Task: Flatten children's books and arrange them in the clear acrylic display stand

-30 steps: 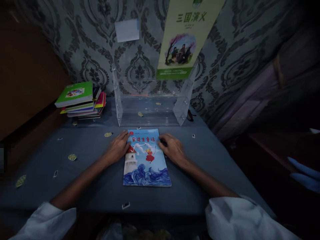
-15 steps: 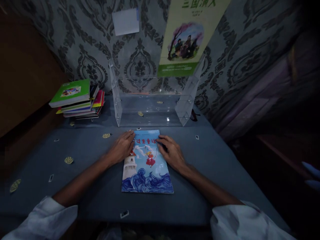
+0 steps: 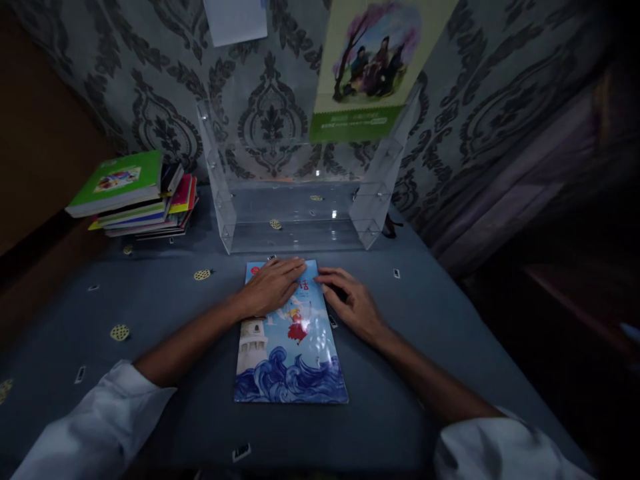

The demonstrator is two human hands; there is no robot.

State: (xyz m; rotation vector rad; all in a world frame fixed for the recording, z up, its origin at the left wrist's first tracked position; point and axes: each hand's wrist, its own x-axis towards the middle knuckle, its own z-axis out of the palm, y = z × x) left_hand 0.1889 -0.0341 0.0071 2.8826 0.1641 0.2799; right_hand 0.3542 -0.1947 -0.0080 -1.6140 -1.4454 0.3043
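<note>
Clear stand (image 3: 295,237) blocks room behind book (image 3: 293,360); tablecloth (image 3: 285,430) in front lies free.

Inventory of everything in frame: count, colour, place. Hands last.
Book: 1, blue, table centre
Book stack: 1, green on top, table's far left
Stand: 1, clear, behind book
Illustrated sheet: 1, cream and green, above stand's right
Card: 1, white, top, left of sheet
Unclear object: 1, dark, right of stand
Tablecloth: 1, printed blue-grey, under book and stand
Wallpaper: 1, grey patterned, background
Curtain: 1, purplish, right
Panel: 1, brown, left
Edge object: 1, blue, far right
Sleeves: 2, white, bottom corners
Left hand: 1, across book's upper cover
Right hand: 1, fingers at book's upper right edge
</note>
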